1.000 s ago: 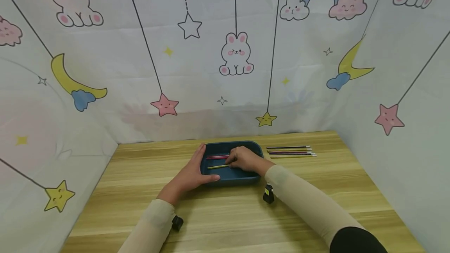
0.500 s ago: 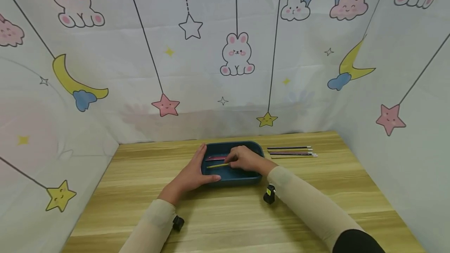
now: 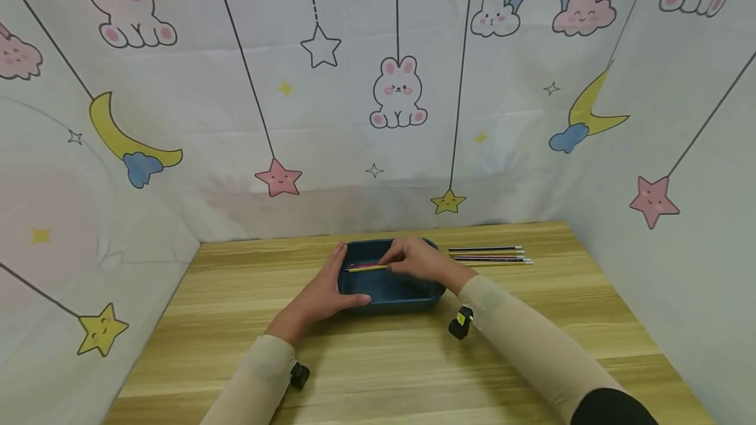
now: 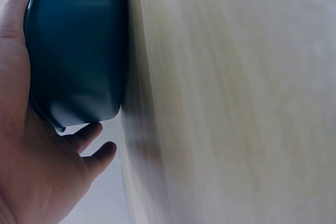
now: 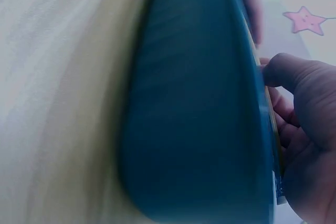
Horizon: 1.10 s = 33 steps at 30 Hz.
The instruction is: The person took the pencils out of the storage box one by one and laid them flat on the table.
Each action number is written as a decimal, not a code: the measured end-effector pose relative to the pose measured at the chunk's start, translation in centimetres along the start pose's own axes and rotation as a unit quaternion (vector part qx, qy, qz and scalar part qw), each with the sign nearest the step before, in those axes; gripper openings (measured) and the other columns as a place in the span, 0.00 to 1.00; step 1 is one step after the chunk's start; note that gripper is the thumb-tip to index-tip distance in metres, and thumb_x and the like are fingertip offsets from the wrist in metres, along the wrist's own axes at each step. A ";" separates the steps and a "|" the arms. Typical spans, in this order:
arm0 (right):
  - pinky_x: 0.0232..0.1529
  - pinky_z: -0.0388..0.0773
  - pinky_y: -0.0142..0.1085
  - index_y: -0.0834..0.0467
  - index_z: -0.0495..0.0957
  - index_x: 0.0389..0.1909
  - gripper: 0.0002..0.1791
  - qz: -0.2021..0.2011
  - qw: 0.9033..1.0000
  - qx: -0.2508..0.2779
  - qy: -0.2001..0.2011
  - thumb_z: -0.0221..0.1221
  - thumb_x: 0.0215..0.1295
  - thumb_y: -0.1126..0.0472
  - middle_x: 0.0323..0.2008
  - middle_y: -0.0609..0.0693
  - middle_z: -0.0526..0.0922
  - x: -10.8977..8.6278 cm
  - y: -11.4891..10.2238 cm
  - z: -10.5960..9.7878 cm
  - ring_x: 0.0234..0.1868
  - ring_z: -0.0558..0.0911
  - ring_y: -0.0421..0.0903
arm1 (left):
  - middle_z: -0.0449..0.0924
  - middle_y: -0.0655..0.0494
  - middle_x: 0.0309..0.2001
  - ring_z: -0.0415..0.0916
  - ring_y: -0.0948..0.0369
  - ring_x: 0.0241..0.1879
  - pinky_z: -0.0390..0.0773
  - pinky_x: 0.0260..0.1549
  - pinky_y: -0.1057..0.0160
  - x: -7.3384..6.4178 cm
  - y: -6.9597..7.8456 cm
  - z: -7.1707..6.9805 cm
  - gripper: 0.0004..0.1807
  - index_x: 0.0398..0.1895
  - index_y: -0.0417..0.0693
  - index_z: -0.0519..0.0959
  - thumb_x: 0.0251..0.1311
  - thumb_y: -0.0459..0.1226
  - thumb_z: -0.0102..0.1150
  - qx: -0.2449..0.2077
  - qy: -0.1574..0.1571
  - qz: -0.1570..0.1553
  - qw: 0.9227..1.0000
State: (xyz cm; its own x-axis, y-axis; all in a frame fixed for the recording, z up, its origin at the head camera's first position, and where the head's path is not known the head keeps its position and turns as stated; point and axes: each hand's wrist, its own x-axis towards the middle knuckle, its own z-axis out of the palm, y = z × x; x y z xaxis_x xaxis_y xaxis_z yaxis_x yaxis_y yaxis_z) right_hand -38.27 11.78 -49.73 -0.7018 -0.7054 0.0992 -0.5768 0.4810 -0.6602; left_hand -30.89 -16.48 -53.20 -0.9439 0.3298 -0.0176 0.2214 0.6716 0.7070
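Note:
A dark teal plastic tray [image 3: 392, 305] stands on the wooden table. My left hand [image 3: 319, 290] holds its left end, thumb along the front rim and the other fingers round the left side; from the left wrist, the thumb lies along the wall of the tray [image 4: 79, 45]. Over the inside of the tray, my right hand [image 3: 420, 260] pinches a yellow pencil [image 3: 367, 269] that points left. Close behind that pencil lie reddish pencils [image 3: 361, 265], partly covered by it and by the hand. The right wrist view shows the thumb and fingers of the right hand [image 5: 310, 124] just beyond the rim.
To the right of the tray, several pencils [image 3: 487, 250] with white ends lie side by side on the table [image 3: 366, 366]. A white cloth [image 3: 331, 130] printed with rabbits and stars hangs behind and along both sides.
My right hand has moved back and slightly right inside the tray, bringing the yellow pencil up against the reddish ones. The left hand stays put on the tray.

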 end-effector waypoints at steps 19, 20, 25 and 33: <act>0.44 0.84 0.40 0.59 0.93 0.55 0.11 0.000 0.999 0.037 0.009 0.65 0.80 0.66 0.52 0.53 0.89 -4.7 0.7 -6.3 0.45 0.84 0.44 | 0.33 0.56 0.92 0.38 0.48 0.90 0.52 0.83 0.36 0.1 -0.5 0.0 0.75 0.94 0.55 0.38 0.57 0.68 0.79 0.004 -0.001 0.005 1.000; 0.44 0.84 0.41 0.59 0.93 0.55 0.11 0.001 0.999 0.037 0.011 0.65 0.80 0.66 0.52 0.53 0.89 -5.0 0.9 -6.5 0.45 0.84 0.45 | 0.33 0.56 0.92 0.38 0.49 0.90 0.52 0.83 0.36 0.0 -0.4 0.0 0.75 0.94 0.56 0.38 0.57 0.68 0.79 0.004 -0.001 0.005 1.000; 0.40 0.85 0.42 0.59 0.93 0.55 0.11 0.003 0.999 0.035 0.018 0.66 0.80 0.66 0.50 0.54 0.88 -6.4 1.9 -7.6 0.43 0.85 0.51 | 0.33 0.57 0.92 0.38 0.49 0.90 0.52 0.82 0.35 0.0 -0.4 0.1 0.75 0.94 0.57 0.38 0.56 0.68 0.79 0.006 0.002 0.005 1.000; 0.43 0.84 0.38 0.59 0.92 0.57 0.12 0.025 0.999 0.034 0.027 0.65 0.81 0.66 0.52 0.56 0.88 -8.4 3.0 -8.7 0.51 0.86 0.62 | 0.33 0.57 0.92 0.37 0.49 0.90 0.51 0.83 0.36 -0.2 -0.1 -0.1 0.76 0.94 0.56 0.38 0.56 0.68 0.79 0.007 0.000 0.003 1.000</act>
State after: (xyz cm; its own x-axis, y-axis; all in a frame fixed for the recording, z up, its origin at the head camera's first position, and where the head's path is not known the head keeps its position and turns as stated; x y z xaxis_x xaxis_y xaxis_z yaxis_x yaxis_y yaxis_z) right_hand -37.75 23.72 -46.08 -0.7511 -0.6520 0.1039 -0.5126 0.4767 -0.7141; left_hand -30.76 -16.69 -53.17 -0.9425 0.3339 -0.0121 0.2312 0.6779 0.6978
